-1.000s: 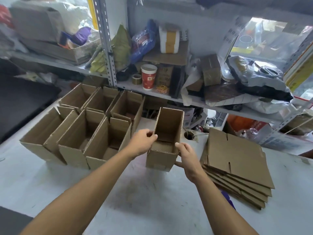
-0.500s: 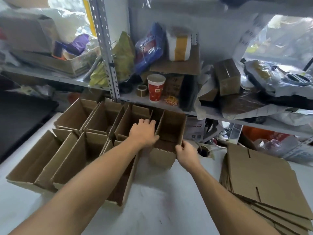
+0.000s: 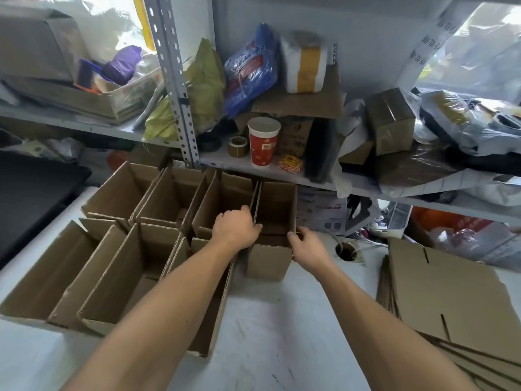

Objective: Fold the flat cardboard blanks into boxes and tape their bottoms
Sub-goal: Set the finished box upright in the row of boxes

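Open box [image 3: 275,221] stands between both hands [image 3: 235,228], gripped at its rim.

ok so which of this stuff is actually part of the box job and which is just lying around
Job: newest box, held by left hand and right hand; finished boxes; flat blanks.

Lying about: red cup, tape roll, blue bag, shelf parcels.

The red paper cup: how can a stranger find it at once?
Look at the grey metal shelf behind the table. The red paper cup stands upright there, right of a small tape roll. It is the only red, white-rimmed cup.
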